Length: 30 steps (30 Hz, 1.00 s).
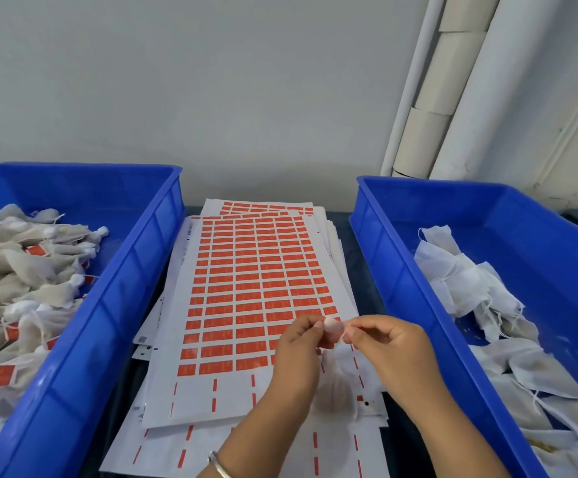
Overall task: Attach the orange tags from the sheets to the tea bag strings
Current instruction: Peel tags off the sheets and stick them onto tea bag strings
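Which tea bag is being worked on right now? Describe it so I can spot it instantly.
Look between the two blue bins, over the near end of the top tag sheet. Both hands meet there, left hand and right hand, pinching the gathered top of one tea bag. It is the only bag hanging in the air rather than lying in a bin.

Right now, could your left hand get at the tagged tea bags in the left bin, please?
Probably not yet: the left hand and right hand both pinch a tea bag. The open left bin looks unobstructed.
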Tool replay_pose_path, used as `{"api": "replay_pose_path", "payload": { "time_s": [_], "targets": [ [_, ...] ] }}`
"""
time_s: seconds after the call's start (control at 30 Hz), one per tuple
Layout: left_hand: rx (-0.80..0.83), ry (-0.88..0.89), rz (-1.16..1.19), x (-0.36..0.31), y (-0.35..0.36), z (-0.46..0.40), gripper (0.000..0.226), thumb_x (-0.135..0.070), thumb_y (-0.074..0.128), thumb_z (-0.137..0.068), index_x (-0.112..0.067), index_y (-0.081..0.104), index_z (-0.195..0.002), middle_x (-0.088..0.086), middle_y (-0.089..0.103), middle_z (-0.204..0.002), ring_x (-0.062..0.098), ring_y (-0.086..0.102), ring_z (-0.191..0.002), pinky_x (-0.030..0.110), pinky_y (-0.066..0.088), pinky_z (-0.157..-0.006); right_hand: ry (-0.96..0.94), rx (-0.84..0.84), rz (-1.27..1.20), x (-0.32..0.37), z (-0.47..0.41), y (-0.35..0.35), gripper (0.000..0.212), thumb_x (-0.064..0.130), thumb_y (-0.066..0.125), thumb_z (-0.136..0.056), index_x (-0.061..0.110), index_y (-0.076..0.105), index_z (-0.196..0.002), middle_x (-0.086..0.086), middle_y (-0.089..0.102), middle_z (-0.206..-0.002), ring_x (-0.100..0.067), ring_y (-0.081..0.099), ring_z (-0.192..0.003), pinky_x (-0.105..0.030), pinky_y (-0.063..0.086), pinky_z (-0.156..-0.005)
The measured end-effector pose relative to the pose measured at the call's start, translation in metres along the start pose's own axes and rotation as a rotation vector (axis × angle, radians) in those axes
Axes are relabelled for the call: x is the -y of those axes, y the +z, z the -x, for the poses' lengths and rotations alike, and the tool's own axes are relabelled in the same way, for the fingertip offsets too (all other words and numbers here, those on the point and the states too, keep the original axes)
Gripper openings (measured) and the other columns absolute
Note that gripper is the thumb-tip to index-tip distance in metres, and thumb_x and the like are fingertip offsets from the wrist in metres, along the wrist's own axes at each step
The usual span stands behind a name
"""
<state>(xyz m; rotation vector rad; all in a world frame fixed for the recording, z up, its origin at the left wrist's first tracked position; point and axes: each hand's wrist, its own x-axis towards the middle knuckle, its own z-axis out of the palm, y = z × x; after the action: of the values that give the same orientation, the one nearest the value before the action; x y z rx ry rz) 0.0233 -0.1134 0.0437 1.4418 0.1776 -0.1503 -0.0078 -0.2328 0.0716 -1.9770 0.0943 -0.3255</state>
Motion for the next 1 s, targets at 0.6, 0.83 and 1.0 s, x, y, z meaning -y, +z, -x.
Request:
{"api": "replay_pose_path", "payload": {
  "time_s": [0.6, 0.83, 1.0],
  "targets": [
    [0.040, 0.003, -0.104, -0.002, 0.001, 0.003, 0.028, -0.023, 0.042, -0.099, -0.024, 0.060, -0.078, -0.011, 0.066, -0.075, 0.009, 0.062, -0.074, 0.003, 0.038, -0.053, 0.028, -0.044, 0.043, -0.007, -0.004, 0.000, 0.019, 0.018, 0.066, -0.087, 0.033, 0.061, -0.076, 0.022, 0.061, -0.082, 0.002, 0.059, -0.078, -0.001, 0.042, -0.058],
    [0.074, 0.017, -0.091, -0.002, -0.002, 0.004, 0.025, -0.023, 0.044, -0.098, -0.020, 0.061, -0.081, -0.001, 0.067, -0.084, 0.016, 0.063, -0.082, 0.013, 0.044, -0.066, 0.030, -0.059, 0.069, -0.007, -0.004, 0.001, 0.022, 0.021, 0.066, -0.087, 0.037, 0.058, -0.075, 0.026, 0.059, -0.079, 0.005, 0.059, -0.073, 0.002, 0.041, -0.054],
    [0.142, 0.058, -0.077, -0.001, -0.006, 0.007, 0.023, -0.024, 0.048, -0.096, -0.020, 0.064, -0.079, -0.001, 0.067, -0.081, 0.018, 0.063, -0.086, 0.017, 0.046, -0.074, 0.039, -0.071, 0.065, -0.007, -0.005, 0.003, 0.023, 0.020, 0.066, -0.087, 0.037, 0.059, -0.073, 0.026, 0.060, -0.076, 0.008, 0.061, -0.070, 0.002, 0.040, -0.054]
  ]
}}
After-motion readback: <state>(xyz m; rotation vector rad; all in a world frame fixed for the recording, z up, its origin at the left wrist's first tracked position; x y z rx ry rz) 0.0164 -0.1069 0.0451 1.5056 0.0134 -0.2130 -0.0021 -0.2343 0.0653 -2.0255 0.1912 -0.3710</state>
